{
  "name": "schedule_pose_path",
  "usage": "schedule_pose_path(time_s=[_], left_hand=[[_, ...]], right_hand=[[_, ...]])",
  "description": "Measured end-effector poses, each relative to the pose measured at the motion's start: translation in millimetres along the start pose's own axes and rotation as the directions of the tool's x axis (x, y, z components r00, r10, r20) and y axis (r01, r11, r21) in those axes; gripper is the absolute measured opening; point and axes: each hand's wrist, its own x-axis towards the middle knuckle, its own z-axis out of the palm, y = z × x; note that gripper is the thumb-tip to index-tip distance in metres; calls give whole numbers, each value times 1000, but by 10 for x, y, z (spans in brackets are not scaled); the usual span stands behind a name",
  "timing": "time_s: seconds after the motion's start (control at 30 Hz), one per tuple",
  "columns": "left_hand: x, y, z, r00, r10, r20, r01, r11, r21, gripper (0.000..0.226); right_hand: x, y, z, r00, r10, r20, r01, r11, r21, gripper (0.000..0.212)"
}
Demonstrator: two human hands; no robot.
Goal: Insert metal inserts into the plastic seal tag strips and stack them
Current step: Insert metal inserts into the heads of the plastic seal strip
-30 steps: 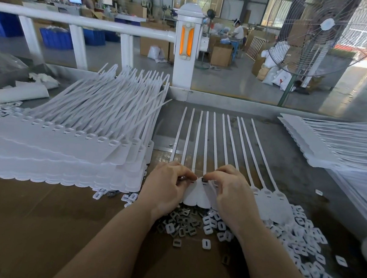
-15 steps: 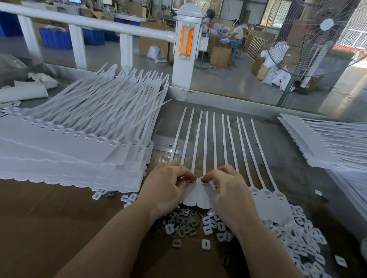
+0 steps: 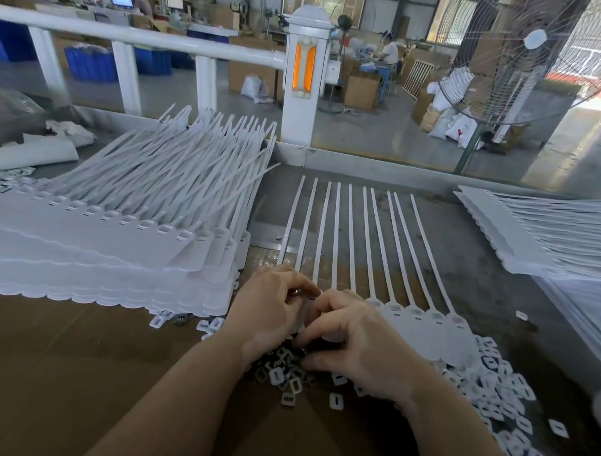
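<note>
- Brown table point(image 3: 43, 369) carries the seal tag strip point(image 3: 425, 322), heads under both hands.
- Left hand point(image 3: 266, 312) and right hand point(image 3: 358, 342) curl over it; grip contents hidden.
- Loose metal inserts point(image 3: 279, 375) crowd below: a sleeve brush could scatter them, or one seats crooked.

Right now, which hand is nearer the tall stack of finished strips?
Left. The left hand sits just beside the stack; the right hand lies beyond it, farther off.

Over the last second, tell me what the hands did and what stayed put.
The right hand drew back from the tag heads toward the loose inserts and shifted left, its fingers now curled down over the pile. The left hand held its place at the heads of the seal tag strip, something small and metallic still at its fingertips. The strip and the left stack did not move.
</note>
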Motion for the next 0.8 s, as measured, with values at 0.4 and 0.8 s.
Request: schedule_pose_path(time_s=[0.4, 0.8], left_hand=[[-13, 27, -22, 1000, 5, 6, -5, 1000, 1, 19], [-19, 41, -31, 1000, -4, 14, 4, 1000, -5, 20]], right_hand=[[6, -13, 13, 999, 20, -35, -20, 1000, 10, 10], [-2, 5, 29, 997, 18, -78, -12, 997, 80, 6]])
